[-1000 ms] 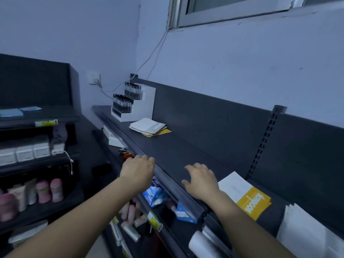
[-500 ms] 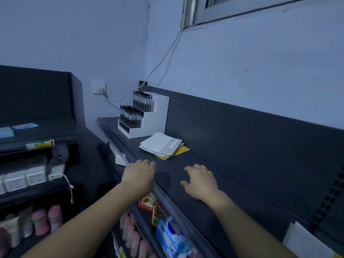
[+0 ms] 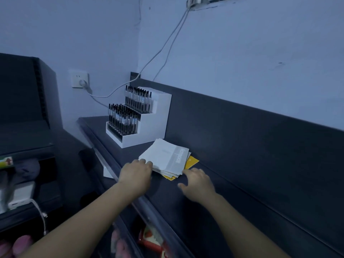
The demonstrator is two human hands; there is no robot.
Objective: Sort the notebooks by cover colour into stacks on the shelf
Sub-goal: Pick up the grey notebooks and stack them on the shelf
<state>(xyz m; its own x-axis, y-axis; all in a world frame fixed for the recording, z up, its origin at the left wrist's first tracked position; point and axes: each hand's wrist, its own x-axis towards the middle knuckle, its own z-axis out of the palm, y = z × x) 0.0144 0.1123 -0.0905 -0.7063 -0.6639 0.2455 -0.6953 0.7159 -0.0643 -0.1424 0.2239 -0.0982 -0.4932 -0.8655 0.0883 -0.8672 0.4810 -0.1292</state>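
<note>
A loose pile of notebooks lies on the dark shelf (image 3: 214, 207), near its back panel. White-covered notebooks (image 3: 165, 157) are on top, and yellow covers (image 3: 191, 162) stick out underneath at the right and front. My left hand (image 3: 135, 174) reaches the pile's near left corner, with its fingertips touching the white covers. My right hand (image 3: 197, 183) hovers at the pile's near right corner, fingers spread, holding nothing. Whether the left fingers grip the edge is hidden.
A white stepped stand (image 3: 138, 118) full of dark pens sits just behind the pile. A wall socket (image 3: 79, 79) with a plugged cable is at the left. Lower shelves hold packaged goods (image 3: 150, 239). Another dark shelf unit (image 3: 24, 127) stands at the left.
The view has shifted left along the shelf toward the pen stand. Both hands have moved forward from the shelf edge to the notebook pile, and the left hand now touches it.
</note>
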